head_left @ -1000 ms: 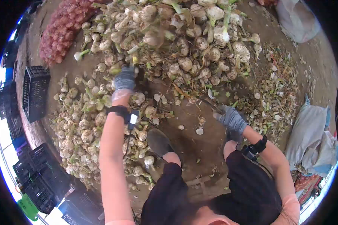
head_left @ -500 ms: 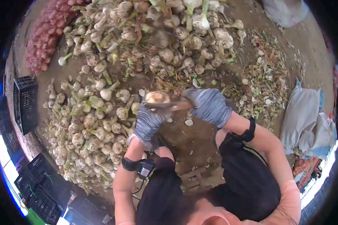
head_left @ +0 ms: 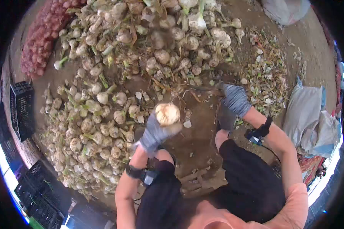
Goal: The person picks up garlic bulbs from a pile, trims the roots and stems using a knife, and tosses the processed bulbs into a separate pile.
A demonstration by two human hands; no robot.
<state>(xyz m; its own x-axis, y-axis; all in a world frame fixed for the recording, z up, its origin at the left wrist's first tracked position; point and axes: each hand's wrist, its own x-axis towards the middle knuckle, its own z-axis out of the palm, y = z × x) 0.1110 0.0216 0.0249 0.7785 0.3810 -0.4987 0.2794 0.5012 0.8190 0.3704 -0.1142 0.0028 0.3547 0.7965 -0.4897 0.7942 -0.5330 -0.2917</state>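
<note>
My left hand (head_left: 155, 132), in a grey knitted glove, is closed around a garlic bulb (head_left: 167, 114). The bulb's pale, cut-looking face is turned up toward me. Off to the right, my right hand (head_left: 236, 100), gloved the same way, grips a knife (head_left: 207, 91) whose dark blade points left, low over the ground; motion smears it a little. A wide gap separates the blade from the bulb. Many garlic bulbs with stems (head_left: 88, 133) lie heaped beside my left hand.
Another garlic heap (head_left: 160, 42) spreads ahead. Trimmings (head_left: 267, 76) cover the ground at right, near white sacks (head_left: 304, 114). A red net sack (head_left: 40, 45) lies at far left, above black crates (head_left: 22, 108). A pale scrap (head_left: 187, 124) lies between my feet.
My right hand and the knife have swung right and forward, away from the bulb. My left hand has moved slightly right and back, with the bulb's pale face now more exposed.
</note>
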